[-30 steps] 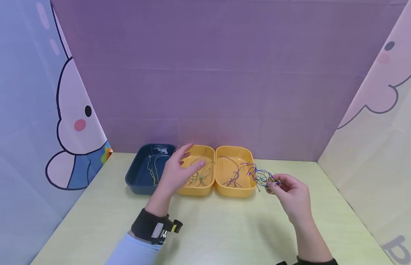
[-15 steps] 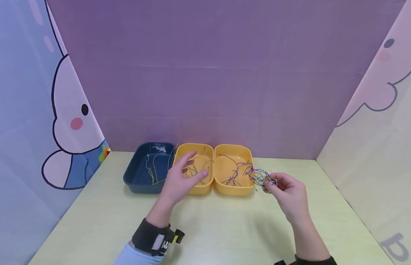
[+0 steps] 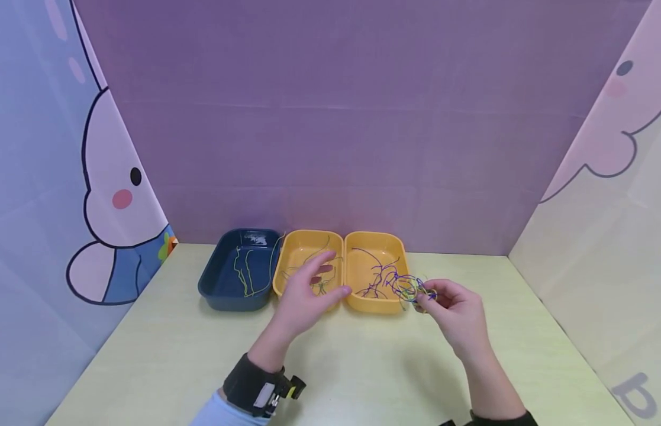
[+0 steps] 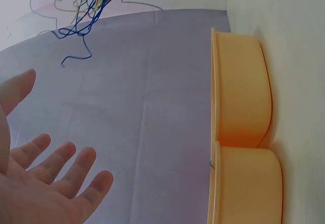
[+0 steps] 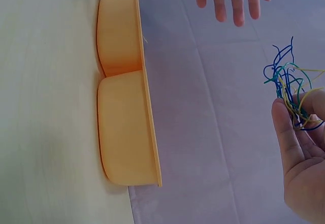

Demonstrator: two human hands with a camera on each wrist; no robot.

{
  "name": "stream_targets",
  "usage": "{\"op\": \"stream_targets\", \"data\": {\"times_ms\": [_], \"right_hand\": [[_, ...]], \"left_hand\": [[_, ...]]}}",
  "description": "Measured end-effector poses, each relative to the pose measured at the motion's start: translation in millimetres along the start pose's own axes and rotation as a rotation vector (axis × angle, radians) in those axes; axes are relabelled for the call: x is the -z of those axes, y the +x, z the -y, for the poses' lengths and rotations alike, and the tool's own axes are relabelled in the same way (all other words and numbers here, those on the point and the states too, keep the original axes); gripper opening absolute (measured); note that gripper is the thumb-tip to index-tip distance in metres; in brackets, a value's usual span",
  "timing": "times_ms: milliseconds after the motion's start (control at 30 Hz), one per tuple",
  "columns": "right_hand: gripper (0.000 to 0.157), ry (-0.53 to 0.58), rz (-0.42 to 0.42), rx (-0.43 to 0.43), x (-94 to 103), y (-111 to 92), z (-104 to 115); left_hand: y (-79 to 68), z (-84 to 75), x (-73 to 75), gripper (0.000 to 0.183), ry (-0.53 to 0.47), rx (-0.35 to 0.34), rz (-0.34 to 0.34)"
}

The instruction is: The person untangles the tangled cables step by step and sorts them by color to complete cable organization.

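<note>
A tangled bundle of thin blue, yellow and green wires [image 5: 288, 84] is pinched between the thumb and fingers of my right hand [image 3: 458, 316]. In the head view the bundle's loose ends reach left across the right yellow box [image 3: 375, 305], which has blue wires in it. My left hand [image 3: 306, 299] has its fingers spread and holds nothing. It hovers in front of the middle yellow box [image 3: 314, 236], partly hiding that box and the green wires inside. The left wrist view shows the left fingers [image 4: 76, 173] apart from the bundle.
A dark blue box [image 3: 218, 290] at the left holds several yellow-green wires [image 3: 249, 275], one reaching over its right rim. The three boxes stand in a row on the pale table [image 3: 362, 367], near the purple backdrop [image 3: 330, 148]. Printed side panels flank the table.
My left hand has moved right, from the gap between the blue and middle boxes toward the right box. My right hand has shifted slightly left with the wire bundle.
</note>
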State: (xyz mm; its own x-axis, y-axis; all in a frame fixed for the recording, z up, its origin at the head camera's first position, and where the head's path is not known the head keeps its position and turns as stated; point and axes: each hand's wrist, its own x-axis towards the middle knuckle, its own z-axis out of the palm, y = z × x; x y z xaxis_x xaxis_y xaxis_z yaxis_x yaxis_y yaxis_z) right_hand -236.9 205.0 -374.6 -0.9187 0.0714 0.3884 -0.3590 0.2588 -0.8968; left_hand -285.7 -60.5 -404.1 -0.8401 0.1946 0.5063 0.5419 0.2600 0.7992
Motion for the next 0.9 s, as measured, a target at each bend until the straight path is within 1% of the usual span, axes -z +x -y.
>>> {"op": "stream_targets", "data": {"times_ms": [233, 367, 467, 700, 800, 900], "right_hand": [[0.011, 0.004, 0.075, -0.002, -4.9, -2.4, -2.7], [0.012, 0.004, 0.123, -0.013, -8.0, -4.1, -2.0], [0.012, 0.008, 0.159, 0.001, -10.3, -5.2, -3.0], [0.012, 0.007, 0.206, -0.012, -12.4, -2.3, -28.6], [0.011, -0.004, 0.212, -0.013, -12.3, -2.1, -32.1], [0.011, -0.002, 0.219, -0.019, -12.8, -2.5, -30.4]], "left_hand": [[-1.8, -0.5, -9.6, 0.052, -0.011, -0.046, 0.05], [-3.5, -0.3, -13.1, 0.046, -0.023, -0.043, 0.066], [-4.5, -0.8, -15.6, 0.043, -0.031, -0.045, 0.082], [-6.0, -0.4, -22.3, 0.026, -0.007, -0.078, 0.118], [-6.1, 0.7, -24.2, 0.02, 0.001, -0.086, 0.112], [-6.5, 0.9, -24.3, 0.016, 0.017, -0.075, 0.107]]}}
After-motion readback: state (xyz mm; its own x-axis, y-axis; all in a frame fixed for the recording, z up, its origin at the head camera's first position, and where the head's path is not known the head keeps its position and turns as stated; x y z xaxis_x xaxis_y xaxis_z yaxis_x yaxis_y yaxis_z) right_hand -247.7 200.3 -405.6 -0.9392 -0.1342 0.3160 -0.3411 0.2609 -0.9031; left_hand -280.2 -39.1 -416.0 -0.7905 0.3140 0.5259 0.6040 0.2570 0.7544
